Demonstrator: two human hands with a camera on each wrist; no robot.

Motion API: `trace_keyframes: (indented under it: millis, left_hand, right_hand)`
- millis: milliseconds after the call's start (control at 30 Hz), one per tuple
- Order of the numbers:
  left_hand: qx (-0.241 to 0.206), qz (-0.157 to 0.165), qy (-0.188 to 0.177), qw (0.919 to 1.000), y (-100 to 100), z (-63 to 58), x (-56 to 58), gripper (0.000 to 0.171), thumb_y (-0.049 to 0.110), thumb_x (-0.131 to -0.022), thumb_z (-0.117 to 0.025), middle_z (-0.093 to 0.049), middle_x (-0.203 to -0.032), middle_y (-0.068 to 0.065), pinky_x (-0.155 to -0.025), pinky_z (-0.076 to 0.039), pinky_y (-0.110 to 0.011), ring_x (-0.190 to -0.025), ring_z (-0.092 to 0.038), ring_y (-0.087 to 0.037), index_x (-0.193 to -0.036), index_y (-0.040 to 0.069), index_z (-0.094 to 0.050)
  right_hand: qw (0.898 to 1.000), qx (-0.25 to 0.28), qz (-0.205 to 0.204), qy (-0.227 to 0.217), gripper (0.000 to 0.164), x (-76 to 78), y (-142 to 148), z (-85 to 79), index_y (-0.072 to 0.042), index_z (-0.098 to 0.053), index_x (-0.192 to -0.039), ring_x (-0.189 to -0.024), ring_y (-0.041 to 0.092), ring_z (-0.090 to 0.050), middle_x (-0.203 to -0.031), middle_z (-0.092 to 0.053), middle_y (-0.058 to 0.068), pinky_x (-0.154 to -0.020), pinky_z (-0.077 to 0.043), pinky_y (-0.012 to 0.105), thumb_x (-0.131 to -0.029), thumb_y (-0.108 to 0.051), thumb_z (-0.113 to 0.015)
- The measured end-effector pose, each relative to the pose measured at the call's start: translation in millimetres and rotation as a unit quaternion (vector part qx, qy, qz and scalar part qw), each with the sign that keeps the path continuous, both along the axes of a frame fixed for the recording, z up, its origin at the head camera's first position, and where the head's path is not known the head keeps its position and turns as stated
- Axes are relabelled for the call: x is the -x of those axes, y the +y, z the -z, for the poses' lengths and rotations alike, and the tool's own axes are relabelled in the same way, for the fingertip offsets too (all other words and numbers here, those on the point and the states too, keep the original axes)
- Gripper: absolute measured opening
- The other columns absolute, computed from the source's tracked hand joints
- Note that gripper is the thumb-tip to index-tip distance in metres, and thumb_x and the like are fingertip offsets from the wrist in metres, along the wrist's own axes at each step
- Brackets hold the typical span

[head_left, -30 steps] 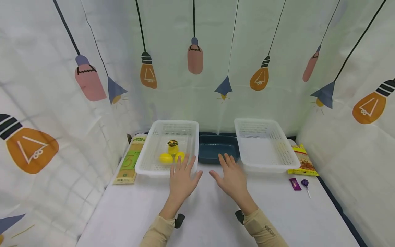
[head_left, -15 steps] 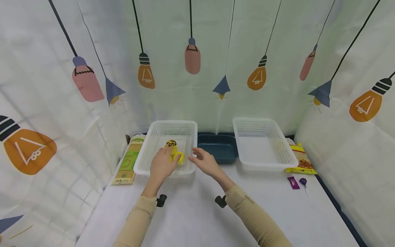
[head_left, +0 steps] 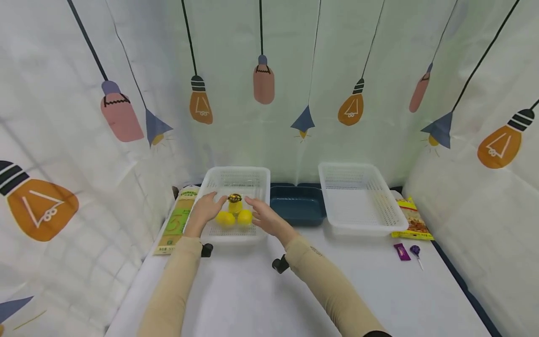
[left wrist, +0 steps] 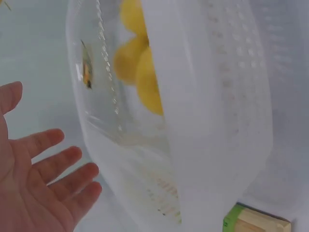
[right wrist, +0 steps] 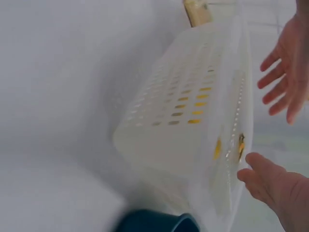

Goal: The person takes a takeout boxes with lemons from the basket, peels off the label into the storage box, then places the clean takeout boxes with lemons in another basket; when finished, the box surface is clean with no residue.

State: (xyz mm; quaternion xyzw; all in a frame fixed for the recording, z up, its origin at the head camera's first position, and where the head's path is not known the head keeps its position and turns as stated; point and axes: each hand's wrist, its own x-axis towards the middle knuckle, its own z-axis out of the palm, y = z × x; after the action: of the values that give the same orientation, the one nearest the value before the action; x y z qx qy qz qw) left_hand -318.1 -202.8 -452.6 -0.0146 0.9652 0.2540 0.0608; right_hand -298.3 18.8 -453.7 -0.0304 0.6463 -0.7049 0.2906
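Observation:
Several yellow lemons (head_left: 244,217) lie in the left white basket (head_left: 214,234), apparently inside clear plastic with a black-and-yellow label (head_left: 234,198). My left hand (head_left: 205,210) hovers over the basket's left side, its fingers spread and touching nothing. Over the right side hangs my right hand (head_left: 269,219), also holding nothing, thumb toward the label. The left wrist view shows the left palm (left wrist: 34,188) facing the basket, apart from its rim. In the right wrist view both hands are above the rim, with the right hand (right wrist: 282,188) nearer the camera.
Between the baskets stands a dark blue tray (head_left: 296,220). A second white basket (head_left: 353,229) is on the right. Left of the lemons' basket lies a green-and-tan packet (head_left: 174,224). A yellow snack bag (head_left: 414,220), a purple-wrapped sweet (head_left: 402,252) and a lollipop (head_left: 415,250) lie at right.
Both hands have moved left from in front of the tray to over the left basket. The left hand passed over the lemons and now sits left of them; the right hand came closer.

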Motion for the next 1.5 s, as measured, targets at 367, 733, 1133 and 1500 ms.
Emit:
trace_keyframes:
  millis: [367,733,1133,1500]
  left_hand:
    - [-0.029,-0.028,-0.094,0.9947,-22.8,14.2,19.0,0.083,0.055,-0.104,-0.025,-0.014,-0.161,-0.034,-0.119,-0.026,-0.064,-0.148,-0.02,-0.054,-0.156,-0.007,-0.01]
    - [-0.01,-0.006,-0.124,0.9922,-30.2,28.7,23.0,0.07,0.039,-0.107,-0.032,-0.028,-0.155,-0.037,-0.118,-0.033,-0.06,-0.144,-0.031,-0.053,-0.148,-0.016,-0.026]
    - [-0.068,-0.002,-0.15,0.9864,-24.7,33.2,24.5,0.067,0.033,-0.107,-0.037,-0.02,-0.159,-0.036,-0.118,-0.033,-0.059,-0.144,-0.032,-0.051,-0.152,-0.013,-0.019]
    - [-0.11,-0.029,-0.153,0.9816,-27.4,34.3,28.9,0.066,0.029,-0.105,-0.043,-0.036,-0.151,-0.037,-0.114,-0.039,-0.057,-0.136,-0.045,-0.05,-0.151,-0.013,-0.022]
  right_hand:
    - [1.0,-0.007,0.013,-0.019,0.079,11.0,-22.9,2.1,-0.027,-0.019,-0.16,-0.157,0.042,0.003,-0.169,0.007,0.013,-0.127,-0.006,0.06,-0.095,-0.062,-0.05]
    - [0.999,-0.03,0.009,-0.036,0.083,9.8,-23.0,12.5,-0.028,-0.016,-0.16,-0.157,0.039,0.003,-0.17,0.006,0.005,-0.125,-0.005,0.064,-0.093,-0.066,-0.048]
    - [0.994,-0.026,0.071,-0.078,0.091,13.8,-17.4,18.3,-0.024,-0.01,-0.161,-0.157,0.04,0.003,-0.169,0.007,0.016,-0.126,-0.005,0.061,-0.091,-0.065,-0.052]
    - [0.988,0.003,0.102,-0.114,0.108,11.7,-14.7,21.8,-0.003,-0.004,-0.16,-0.156,0.043,-0.002,-0.167,0.003,0.026,-0.128,-0.01,0.054,-0.088,-0.067,-0.053]
